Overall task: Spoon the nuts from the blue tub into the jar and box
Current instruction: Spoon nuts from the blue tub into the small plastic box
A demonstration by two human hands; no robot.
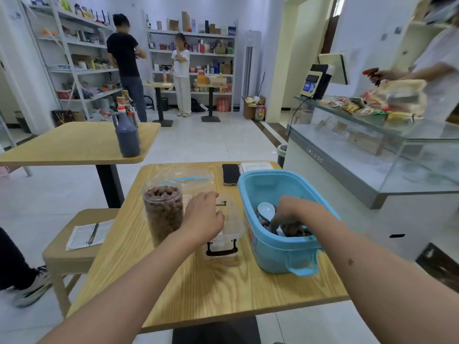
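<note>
The blue tub stands on the right of the wooden table, with brown nuts low inside it. My right hand reaches down into the tub and grips the handle of a pale blue spoon, whose bowl points up and left. A clear jar filled nearly to the rim with nuts stands at the left. Between jar and tub sits a clear plastic box with a black latch. My left hand rests on the box's left rim, fingers curled over it.
A black phone and a paper sheet lie at the table's far edge. A clear lid lies behind the jar. A stool with paper and pen stands to the left. A glass counter is on the right.
</note>
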